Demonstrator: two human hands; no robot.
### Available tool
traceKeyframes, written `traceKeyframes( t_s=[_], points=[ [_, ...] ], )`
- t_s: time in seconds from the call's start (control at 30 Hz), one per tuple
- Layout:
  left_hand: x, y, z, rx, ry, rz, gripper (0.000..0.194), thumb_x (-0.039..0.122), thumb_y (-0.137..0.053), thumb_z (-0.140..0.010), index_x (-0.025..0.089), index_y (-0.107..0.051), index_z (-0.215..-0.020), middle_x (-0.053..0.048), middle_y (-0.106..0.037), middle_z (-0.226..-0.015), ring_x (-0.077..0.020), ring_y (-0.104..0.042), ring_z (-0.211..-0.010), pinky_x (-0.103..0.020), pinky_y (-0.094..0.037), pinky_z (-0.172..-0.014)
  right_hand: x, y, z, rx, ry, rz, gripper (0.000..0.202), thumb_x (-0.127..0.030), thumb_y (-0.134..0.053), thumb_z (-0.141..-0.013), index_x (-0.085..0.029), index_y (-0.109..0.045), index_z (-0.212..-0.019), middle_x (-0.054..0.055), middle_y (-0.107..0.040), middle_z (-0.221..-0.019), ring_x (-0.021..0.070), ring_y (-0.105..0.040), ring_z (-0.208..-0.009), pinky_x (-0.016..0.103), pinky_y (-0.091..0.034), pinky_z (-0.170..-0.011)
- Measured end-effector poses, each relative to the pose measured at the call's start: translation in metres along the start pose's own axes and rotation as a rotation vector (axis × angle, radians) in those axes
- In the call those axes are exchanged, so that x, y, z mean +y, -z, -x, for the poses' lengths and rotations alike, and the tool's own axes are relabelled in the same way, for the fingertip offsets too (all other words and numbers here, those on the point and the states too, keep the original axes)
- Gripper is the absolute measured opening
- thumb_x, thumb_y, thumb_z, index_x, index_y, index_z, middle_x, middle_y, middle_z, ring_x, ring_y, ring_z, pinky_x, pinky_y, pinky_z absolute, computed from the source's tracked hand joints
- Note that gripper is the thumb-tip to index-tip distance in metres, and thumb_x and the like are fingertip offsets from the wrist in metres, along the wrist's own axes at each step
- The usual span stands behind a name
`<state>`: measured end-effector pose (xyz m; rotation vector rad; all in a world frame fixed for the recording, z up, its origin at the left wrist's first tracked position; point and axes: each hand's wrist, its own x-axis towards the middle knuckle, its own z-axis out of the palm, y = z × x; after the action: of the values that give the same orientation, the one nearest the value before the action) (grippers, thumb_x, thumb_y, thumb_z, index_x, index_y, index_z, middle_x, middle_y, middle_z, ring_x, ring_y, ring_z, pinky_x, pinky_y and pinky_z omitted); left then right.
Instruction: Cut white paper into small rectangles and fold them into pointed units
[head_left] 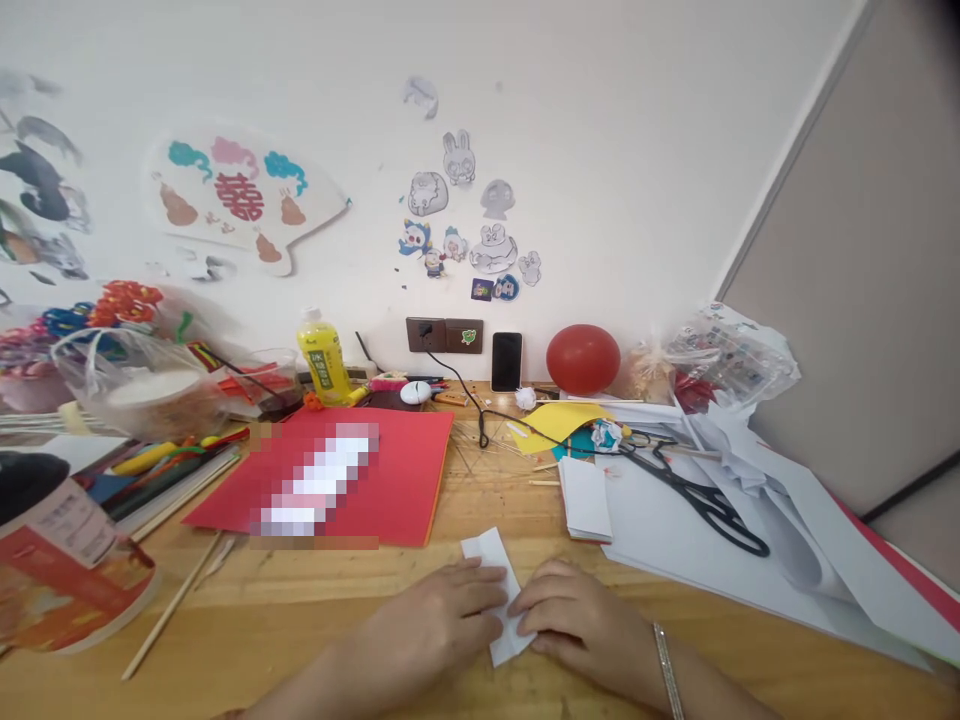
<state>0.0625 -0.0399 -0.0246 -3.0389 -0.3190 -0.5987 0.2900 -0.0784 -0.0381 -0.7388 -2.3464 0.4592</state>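
Left hand [448,622]: fingers nearly flat on the folded white paper strip [496,590]; right hand [581,618]: fingers bent, fingertips on its right edge. Neither grip is closed around it. Strip lies on the wooden table [360,625], front centre. Both thumbs are hard to make out; strip's middle partly covered. Bare wood separates strip from red paper [409,470] and white card stack [587,500].

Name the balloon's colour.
The balloon is red, seen best in the head view.

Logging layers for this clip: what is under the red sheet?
An orange edge shows along the right side of the red sheet, above the wooden table. Whatever else lies beneath is covered.
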Motion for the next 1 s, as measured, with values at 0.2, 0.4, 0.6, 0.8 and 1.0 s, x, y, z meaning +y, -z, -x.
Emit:
traceKeyframes(
  t_s=[0.2,0.4,0.6,0.8,1.0],
  points=[
    [0.010,0.000,-0.001,-0.007,0.056,0.048,0.016,0.014,-0.048,-0.093,0.017,-0.059,-0.083,-0.003,-0.063,-0.082,-0.0161,-0.057,-0.081,-0.026,-0.048,-0.074,-0.001,0.005,-0.001,-0.103,-0.040,0.035,0.011,-0.020,-0.051,-0.091,-0.021,-0.061,-0.089,0.005,-0.070,-0.098,0.0165,-0.058,-0.087,0.031,-0.047,-0.079],
    [0.014,0.003,-0.002,0.047,0.008,0.102,0.025,0.009,-0.041,-0.094,0.017,-0.060,-0.079,-0.004,-0.065,-0.084,-0.0186,-0.058,-0.096,-0.030,-0.047,-0.088,0.006,0.015,0.005,-0.102,-0.054,-0.026,0.018,-0.021,-0.058,-0.088,-0.019,-0.060,-0.105,0.009,-0.068,-0.109,0.0179,-0.058,-0.097,0.033,-0.047,-0.086],
    [0.014,0.005,0.000,0.016,0.032,0.134,0.023,0.009,-0.041,-0.093,0.017,-0.063,-0.093,-0.005,-0.068,-0.096,-0.0193,-0.057,-0.110,-0.033,-0.041,-0.102,0.000,0.012,0.006,-0.069,-0.029,-0.024,0.017,-0.012,-0.046,-0.093,-0.018,-0.062,-0.093,0.009,-0.068,-0.100,0.0157,-0.058,-0.092,0.029,-0.049,-0.083],
    [0.023,0.005,0.003,-0.064,0.055,0.111,0.028,0.014,-0.049,-0.092,0.017,-0.057,-0.118,-0.007,-0.062,-0.123,-0.0223,-0.053,-0.118,-0.036,-0.039,-0.105,-0.003,0.012,0.004,-0.071,-0.223,-0.084,0.010,-0.019,-0.058,-0.088,-0.021,-0.065,-0.081,0.005,-0.063,-0.096,0.0161,-0.057,-0.088,0.030,-0.048,-0.078],
    [0.030,0.011,0.001,-0.164,0.059,0.053,0.035,0.020,-0.047,-0.093,0.017,-0.051,-0.128,-0.007,-0.056,-0.131,-0.0251,-0.051,-0.121,-0.039,-0.041,-0.103,-0.009,0.012,0.001,-0.038,-0.547,-0.204,0.013,-0.012,-0.072,-0.072,-0.019,-0.061,-0.072,0.003,-0.055,-0.094,0.0178,-0.055,-0.090,0.032,-0.046,-0.081]
  ],
)
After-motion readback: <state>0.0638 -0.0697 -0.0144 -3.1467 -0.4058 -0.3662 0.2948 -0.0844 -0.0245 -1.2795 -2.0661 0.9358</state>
